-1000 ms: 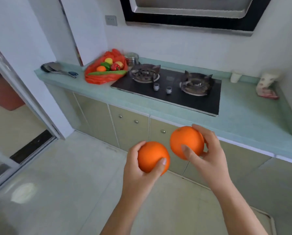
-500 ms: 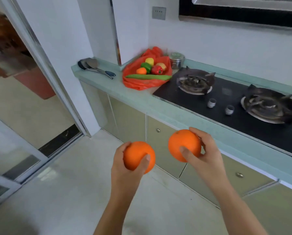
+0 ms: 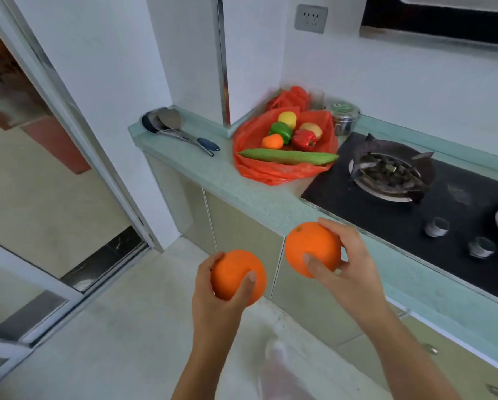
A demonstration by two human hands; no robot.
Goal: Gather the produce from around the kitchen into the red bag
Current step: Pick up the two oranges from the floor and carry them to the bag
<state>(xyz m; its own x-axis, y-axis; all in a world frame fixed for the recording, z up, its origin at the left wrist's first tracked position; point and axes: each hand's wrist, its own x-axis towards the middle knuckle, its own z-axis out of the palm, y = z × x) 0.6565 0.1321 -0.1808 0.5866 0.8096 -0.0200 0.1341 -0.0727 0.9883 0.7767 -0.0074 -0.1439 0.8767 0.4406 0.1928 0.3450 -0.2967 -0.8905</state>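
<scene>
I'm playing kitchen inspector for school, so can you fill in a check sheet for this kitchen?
Surface: green counter, carrying the bag and a stove.
Job's things: red bag lies open on the counter with peppers and a long green vegetable inside; left orange and right orange not yet in it.
Clutter: ladles left of the bag, metal tin behind it.
Hands: left hand grips the left orange; right hand grips the right orange.
Cables: nothing seen.
Surroundings: wall socket, sliding door, cabinets.
</scene>
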